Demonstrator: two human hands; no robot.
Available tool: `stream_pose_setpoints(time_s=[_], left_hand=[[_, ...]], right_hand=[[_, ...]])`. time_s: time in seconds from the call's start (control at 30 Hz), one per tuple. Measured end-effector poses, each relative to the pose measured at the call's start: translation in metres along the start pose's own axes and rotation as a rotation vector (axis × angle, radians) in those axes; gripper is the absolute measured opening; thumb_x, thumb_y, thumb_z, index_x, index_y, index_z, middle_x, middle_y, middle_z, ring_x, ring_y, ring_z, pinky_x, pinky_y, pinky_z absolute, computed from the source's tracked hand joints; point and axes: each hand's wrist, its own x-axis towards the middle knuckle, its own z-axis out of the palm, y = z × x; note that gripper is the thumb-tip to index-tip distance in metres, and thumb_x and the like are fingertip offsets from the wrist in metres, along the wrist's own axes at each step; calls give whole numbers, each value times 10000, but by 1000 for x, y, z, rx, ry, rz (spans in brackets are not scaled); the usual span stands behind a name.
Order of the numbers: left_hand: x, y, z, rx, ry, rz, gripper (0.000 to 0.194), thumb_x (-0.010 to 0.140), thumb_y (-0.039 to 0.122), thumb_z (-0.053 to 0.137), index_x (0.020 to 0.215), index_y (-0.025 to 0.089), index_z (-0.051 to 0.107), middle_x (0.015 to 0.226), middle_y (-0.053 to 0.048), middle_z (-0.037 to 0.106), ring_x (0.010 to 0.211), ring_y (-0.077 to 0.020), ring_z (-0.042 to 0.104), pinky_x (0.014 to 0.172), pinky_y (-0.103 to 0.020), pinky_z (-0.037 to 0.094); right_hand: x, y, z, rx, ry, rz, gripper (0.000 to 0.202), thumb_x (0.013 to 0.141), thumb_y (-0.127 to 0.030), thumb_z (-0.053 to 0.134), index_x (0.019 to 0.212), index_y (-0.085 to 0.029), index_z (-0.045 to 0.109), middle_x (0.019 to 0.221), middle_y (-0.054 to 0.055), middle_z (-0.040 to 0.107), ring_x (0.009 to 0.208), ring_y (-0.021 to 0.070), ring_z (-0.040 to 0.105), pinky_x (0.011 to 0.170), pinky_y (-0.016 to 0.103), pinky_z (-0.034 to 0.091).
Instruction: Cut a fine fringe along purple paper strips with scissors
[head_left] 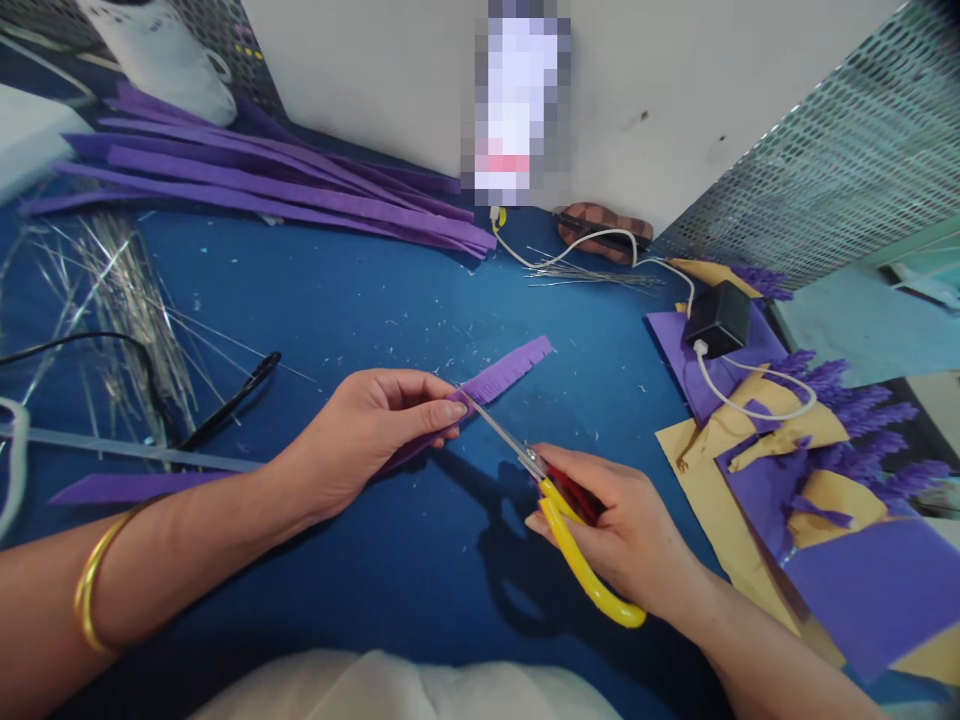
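Between the thumb and fingers of my left hand (397, 415) is a purple paper strip (510, 370). Its far end sticks out to the right and has a row of fine fringe cuts along one edge. The other end of the strip runs back under my left forearm. My right hand (619, 530) grips a pair of scissors (566, 535) with yellow and red handles. The scissor blades point up and left, and their tips meet the strip right beside my left thumb. The blades look nearly closed.
Long purple strips (300, 185) lie in a bundle at the back left, near thin metal wires (127, 310). A phone (517, 110) leans at the back by a glasses case (604, 232). Right, a black charger (718, 318) lies among purple flowers in tan paper (836, 505).
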Motion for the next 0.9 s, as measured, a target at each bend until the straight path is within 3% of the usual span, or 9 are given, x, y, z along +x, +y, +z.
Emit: stream_pose_setpoints(time_s=[0.43, 0.9], left_hand=[[-2, 0, 2, 0, 5, 12, 116, 707, 283, 787, 656, 185, 754, 589, 17, 649, 569, -86, 530, 550, -175, 403], [-2, 0, 1, 58, -16, 49, 136, 745, 304, 754, 670, 190, 761, 609, 4, 649, 582, -103, 521, 535, -193, 383]], right_hand=[[0, -1, 3, 34, 9, 76, 485, 789, -355, 762, 1254, -252, 670, 892, 25, 654, 647, 144, 553, 523, 231, 460], [-1, 0, 1, -29, -3, -22, 461, 856, -418, 708, 1274, -233, 649, 902, 38, 671, 682, 154, 555, 600, 253, 477]])
